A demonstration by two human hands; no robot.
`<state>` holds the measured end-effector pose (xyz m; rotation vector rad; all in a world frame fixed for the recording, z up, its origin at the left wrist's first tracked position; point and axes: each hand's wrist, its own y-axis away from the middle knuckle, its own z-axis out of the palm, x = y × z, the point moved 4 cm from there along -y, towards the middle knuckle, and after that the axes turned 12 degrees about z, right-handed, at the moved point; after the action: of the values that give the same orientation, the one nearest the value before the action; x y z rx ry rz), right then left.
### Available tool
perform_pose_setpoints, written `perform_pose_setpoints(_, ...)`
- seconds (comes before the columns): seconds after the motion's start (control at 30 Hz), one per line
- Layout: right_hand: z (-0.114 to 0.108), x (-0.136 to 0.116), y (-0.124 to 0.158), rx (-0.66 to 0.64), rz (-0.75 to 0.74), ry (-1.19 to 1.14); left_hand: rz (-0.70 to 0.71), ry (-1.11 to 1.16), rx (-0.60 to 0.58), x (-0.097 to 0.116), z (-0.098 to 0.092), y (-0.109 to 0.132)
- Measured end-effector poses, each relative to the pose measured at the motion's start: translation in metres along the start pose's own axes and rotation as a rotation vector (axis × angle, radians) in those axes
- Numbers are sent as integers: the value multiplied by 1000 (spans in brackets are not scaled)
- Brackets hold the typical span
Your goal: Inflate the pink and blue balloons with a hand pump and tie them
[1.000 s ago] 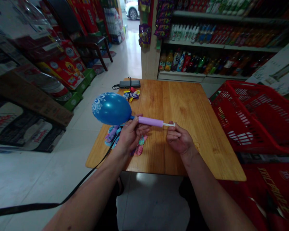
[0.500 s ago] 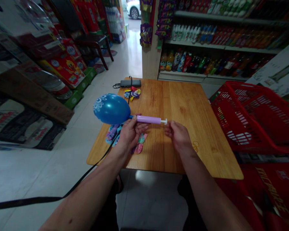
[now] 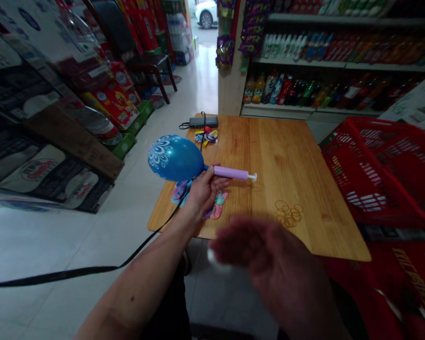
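Observation:
An inflated blue balloon (image 3: 179, 158) with a white swirl pattern sits at the left end of a purple hand pump (image 3: 231, 173). My left hand (image 3: 204, 186) is closed around the balloon's neck where it meets the pump, thumb on top and palm up. The pump's white plunger handle (image 3: 252, 177) is pushed nearly all the way in, with nothing touching it. Nearer the camera, my right hand (image 3: 265, 255) is raised and smeared by motion, so its fingers cannot be made out clearly. Uninflated balloons (image 3: 217, 204) lie under and beside my left hand.
On the wooden table (image 3: 279, 156) lie several rubber bands (image 3: 289, 215), more flat balloons (image 3: 207, 136) and a dark grey device (image 3: 203, 122) with a black strap (image 3: 102, 270). A red basket (image 3: 378, 174) stands at the right. Drink shelves (image 3: 304, 60) rise behind.
My right hand has left the plunger handle's end and come up toward the camera. My left hand keeps the balloon and pump together. The view has shifted slightly, showing more rubber bands.

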<state>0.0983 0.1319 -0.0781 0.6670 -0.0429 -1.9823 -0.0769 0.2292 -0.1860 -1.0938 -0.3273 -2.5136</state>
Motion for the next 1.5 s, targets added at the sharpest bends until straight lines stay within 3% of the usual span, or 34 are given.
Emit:
perform_pose_setpoints(0.17, -35, -13, -27, 113, -9, -129, 27, 38, -16, 2, -7, 2)
perform_pose_setpoints(0.47, -60, -15, -54, 59, 57, -174, 31, 33, -17, 7, -8, -1)
perform_pose_setpoints(0.53, -81, -24, -61, 164, 34, -161, 47, 41, -13, 8, -10, -4)
perform_pose_setpoints(0.63, -116, -42, -73, 428, -24, -72, 53, 26, -8, 7, -11, -4)
perform_pose_setpoints(0.7, -130, -53, -81, 474, -31, 10, 38, 4, -13, 4, -10, -3)
perform_pose_setpoints(0.83, -136, -62, -93, 335, 11, 70, 11, -32, -30, -4, -5, 1)
perform_pose_setpoints(1.07, -139, -71, -93, 212, 41, -111, -9, -18, -68, -15, -1, 2)
perform_pose_setpoints(1.17, -144, -83, -87, 185, 58, -180, -21, -12, -61, -10, -1, -1)
perform_pose_setpoints(1.3, -153, -101, -80, 187, -42, -229, 60, -21, 21, 2, -5, -8)
perform_pose_setpoints(1.5, -148, -78, -94, 119, -4, -261, -43, 12, -53, -18, 10, 8)
